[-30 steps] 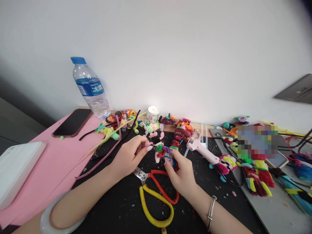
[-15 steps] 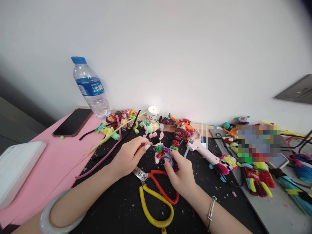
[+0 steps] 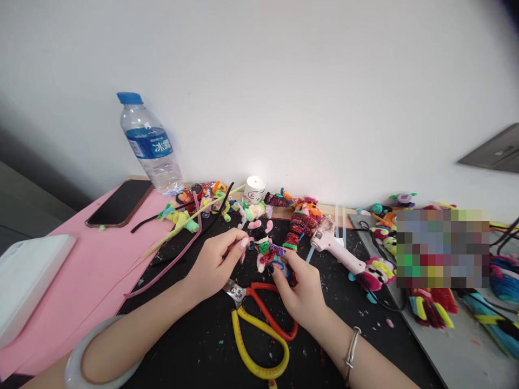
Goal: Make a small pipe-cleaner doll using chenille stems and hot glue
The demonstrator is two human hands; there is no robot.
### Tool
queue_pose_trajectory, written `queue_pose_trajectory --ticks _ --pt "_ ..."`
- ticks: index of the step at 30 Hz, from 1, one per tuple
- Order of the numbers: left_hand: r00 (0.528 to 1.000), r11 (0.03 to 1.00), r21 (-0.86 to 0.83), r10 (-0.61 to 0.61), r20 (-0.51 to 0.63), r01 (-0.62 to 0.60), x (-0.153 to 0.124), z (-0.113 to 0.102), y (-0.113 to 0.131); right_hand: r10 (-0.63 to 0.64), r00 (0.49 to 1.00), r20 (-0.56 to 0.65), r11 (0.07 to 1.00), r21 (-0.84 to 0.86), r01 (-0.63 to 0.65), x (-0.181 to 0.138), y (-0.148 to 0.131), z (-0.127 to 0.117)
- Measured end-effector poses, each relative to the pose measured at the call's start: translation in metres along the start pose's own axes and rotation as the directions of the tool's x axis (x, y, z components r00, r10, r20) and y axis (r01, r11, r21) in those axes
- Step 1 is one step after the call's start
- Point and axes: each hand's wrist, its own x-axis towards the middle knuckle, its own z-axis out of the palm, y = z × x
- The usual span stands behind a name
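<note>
A small pipe-cleaner doll (image 3: 263, 246) with pink ears, a black head, a green chest and red and purple fuzzy parts is held up over the black mat. My right hand (image 3: 298, 283) grips its lower right side between thumb and fingers. At the doll's other side, my left hand (image 3: 225, 256) is closed in a pinch on what looks like its small pink arm; the fingertips partly hide this spot. Scissors (image 3: 259, 329) with one red and one yellow handle lie open below both hands, their blades partly under my left hand.
Behind stand a white paper cup (image 3: 254, 189) and several pipe-cleaner figures (image 3: 300, 221). A pink glue gun (image 3: 338, 248) lies to the right. Left are a water bottle (image 3: 150, 146), a phone (image 3: 119, 202), a white box (image 3: 36, 281) and loose pipe cleaners (image 3: 174, 270).
My left fingers have shifted slightly at the doll's side, and the doll has turned a little more upright. My right hand keeps its grip; the scissors have not moved.
</note>
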Motion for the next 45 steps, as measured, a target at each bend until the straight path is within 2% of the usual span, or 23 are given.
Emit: queue_pose_trajectory --ticks 12,27,32,40,45 --pt "0.995 1.0 -0.021 -0.014 0.102 0.016 0.0028 -0.0039 0.0011 -0.001 1.0 0.012 1.0 0.013 0.001 -0.0002 -0.0002 -0.0012" --pt "1.0 0.999 0.038 0.009 -0.003 -0.009 -0.0002 -0.0013 -0.0011 -0.002 1.0 0.002 1.0 -0.004 0.002 0.0006 0.0002 -0.0001" --pt "1.0 0.997 0.071 0.012 0.008 -0.013 0.001 -0.0008 -0.0008 -0.003 1.0 0.005 1.0 0.001 0.003 -0.0005 0.0008 0.0006" --pt "0.999 0.999 -0.041 -0.027 0.042 0.028 0.0017 -0.0009 0.0003 0.008 1.0 0.007 1.0 -0.001 -0.008 -0.0013 0.0011 0.0006" --pt "0.998 1.0 -0.007 -0.029 0.058 0.03 0.0011 -0.0012 -0.0009 0.003 1.0 0.01 1.0 0.0 -0.003 -0.0011 0.0007 0.0"
